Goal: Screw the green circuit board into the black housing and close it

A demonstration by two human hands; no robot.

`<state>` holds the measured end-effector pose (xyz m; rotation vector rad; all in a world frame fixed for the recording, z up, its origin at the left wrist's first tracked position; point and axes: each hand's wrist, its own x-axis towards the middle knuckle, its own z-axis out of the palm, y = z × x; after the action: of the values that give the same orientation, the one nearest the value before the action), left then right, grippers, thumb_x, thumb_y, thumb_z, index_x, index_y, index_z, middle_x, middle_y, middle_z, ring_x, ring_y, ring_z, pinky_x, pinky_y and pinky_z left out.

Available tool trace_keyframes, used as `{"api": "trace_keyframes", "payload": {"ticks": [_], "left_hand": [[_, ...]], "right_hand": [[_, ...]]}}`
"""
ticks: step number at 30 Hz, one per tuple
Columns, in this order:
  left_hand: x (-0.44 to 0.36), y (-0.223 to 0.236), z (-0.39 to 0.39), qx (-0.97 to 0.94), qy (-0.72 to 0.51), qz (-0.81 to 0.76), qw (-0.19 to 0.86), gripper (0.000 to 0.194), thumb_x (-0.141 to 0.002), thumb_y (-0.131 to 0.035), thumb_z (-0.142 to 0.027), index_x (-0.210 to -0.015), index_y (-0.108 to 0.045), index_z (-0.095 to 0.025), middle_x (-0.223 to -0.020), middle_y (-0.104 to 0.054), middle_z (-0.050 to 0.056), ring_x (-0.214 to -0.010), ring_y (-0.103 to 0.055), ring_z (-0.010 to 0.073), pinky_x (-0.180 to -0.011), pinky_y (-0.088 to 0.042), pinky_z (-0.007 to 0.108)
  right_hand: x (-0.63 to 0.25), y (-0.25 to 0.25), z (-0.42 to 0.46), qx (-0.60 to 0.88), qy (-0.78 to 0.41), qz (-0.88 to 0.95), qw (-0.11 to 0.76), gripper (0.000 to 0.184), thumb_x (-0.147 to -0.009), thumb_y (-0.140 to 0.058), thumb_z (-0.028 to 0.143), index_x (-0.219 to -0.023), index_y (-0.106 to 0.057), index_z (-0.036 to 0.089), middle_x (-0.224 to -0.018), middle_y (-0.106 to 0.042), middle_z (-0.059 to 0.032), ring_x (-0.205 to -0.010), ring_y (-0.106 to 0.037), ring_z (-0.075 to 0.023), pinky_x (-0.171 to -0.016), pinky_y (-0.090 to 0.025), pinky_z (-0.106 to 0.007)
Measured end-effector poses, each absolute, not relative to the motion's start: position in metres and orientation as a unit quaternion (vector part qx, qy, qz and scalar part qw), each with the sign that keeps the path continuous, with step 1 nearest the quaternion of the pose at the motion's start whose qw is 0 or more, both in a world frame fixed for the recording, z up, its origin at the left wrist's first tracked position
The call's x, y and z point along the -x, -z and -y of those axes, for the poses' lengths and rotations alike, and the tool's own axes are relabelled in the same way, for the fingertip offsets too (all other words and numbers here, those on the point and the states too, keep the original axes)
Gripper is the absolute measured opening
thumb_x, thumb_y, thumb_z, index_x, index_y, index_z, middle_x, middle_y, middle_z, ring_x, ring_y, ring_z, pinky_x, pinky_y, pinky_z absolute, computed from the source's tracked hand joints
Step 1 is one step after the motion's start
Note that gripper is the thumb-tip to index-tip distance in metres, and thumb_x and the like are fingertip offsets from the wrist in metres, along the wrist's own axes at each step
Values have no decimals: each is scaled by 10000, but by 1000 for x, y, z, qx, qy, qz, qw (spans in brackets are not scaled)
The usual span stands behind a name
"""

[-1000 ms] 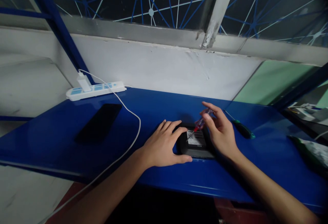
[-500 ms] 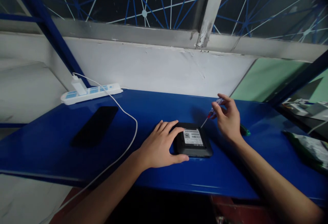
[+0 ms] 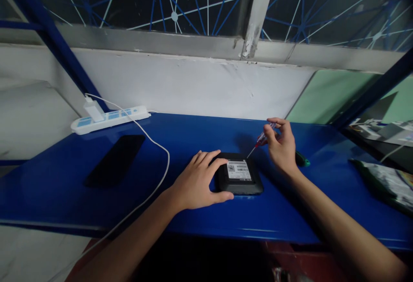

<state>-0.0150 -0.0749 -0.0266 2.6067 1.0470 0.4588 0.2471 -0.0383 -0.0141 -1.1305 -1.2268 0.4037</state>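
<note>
A flat black electronic device (image 3: 238, 186) lies on the blue table, with a white printed label (image 3: 239, 171) facing up. My left hand (image 3: 196, 183) steadies it from the left, fingers over its far left part and thumb along its near edge. In my right hand (image 3: 281, 146) is a screwdriver (image 3: 262, 139) with a clear handle and a red collar. It is tilted, its thin shaft pointing down to the device's far right corner. Whether the tip sits in a screw is too small to tell. Behind my right hand, a green-handled tool (image 3: 302, 159) is partly hidden.
A black phone-like slab (image 3: 115, 160) lies at the left. Behind it is a white power strip (image 3: 111, 118) with a plugged-in charger (image 3: 94, 110). The charger's white cable (image 3: 166, 157) curves across the table toward me. A green and silver packet (image 3: 387, 183) lies far right.
My right hand has swung the screwdriver from the label's left side to the device's far right corner, uncovering the label. My left hand stays on the device. The whole view has shifted slightly.
</note>
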Motion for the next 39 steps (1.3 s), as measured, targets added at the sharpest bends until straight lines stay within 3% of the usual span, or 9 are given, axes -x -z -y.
{"api": "trace_keyframes", "payload": {"ticks": [8,15,20,23,30,33,39], "left_hand": [[16,29,75,-906,-160,-365,141,829,-784,-609,-765,-1418,-447,-255,-1575,-372,143,-1438,-342,408,-1168,-259,664],[15,25,74,-905,-159,-368,140,803,-767,-658,-728,-1391,-468,-259,-1560,-393,143,-1422,-370,401,-1161,-268,664],[14,24,76,-905,-155,-368,146,821,-774,-643,-742,-1404,-462,-247,-1570,-380,139,-1431,-352,410,-1172,-256,660],[15,25,76,-904,-154,-370,150,835,-771,-633,-756,-1409,-464,-245,-1576,-371,137,-1433,-341,423,-1164,-264,669],[15,26,75,-904,-162,-366,148,825,-761,-644,-749,-1397,-474,-252,-1556,-396,144,-1416,-362,427,-1156,-270,670],[16,28,74,-904,-172,-363,147,801,-764,-646,-748,-1384,-478,-269,-1554,-401,135,-1415,-370,415,-1163,-261,661],[16,29,74,-904,-178,-360,149,785,-770,-643,-744,-1380,-472,-281,-1561,-392,125,-1417,-372,407,-1171,-247,658]], "right_hand": [[-246,10,41,492,-185,537,659,280,-850,-689,380,-1096,-636,258,-945,-548,-8,-597,-622,-100,-507,-573,-280],[-238,12,48,470,-241,552,645,301,-961,-513,388,-1254,-544,320,-1074,-638,-44,-648,-677,-126,-573,-608,-311],[-238,15,44,463,-197,550,667,262,-878,-662,370,-1124,-587,315,-847,-531,23,-597,-639,-127,-492,-573,-287],[-238,14,44,468,-190,542,672,266,-869,-677,356,-1121,-613,299,-758,-492,40,-610,-646,-139,-518,-577,-299],[-237,12,47,470,-236,538,659,323,-953,-536,400,-1253,-542,280,-1021,-670,-52,-818,-720,-188,-625,-603,-339],[-237,14,45,478,-223,542,654,282,-950,-541,407,-1207,-535,292,-996,-649,-40,-762,-703,-174,-583,-589,-324],[-243,17,40,490,-151,557,654,251,-883,-653,381,-1098,-568,282,-743,-510,38,-555,-541,-114,-524,-542,-294]]}}
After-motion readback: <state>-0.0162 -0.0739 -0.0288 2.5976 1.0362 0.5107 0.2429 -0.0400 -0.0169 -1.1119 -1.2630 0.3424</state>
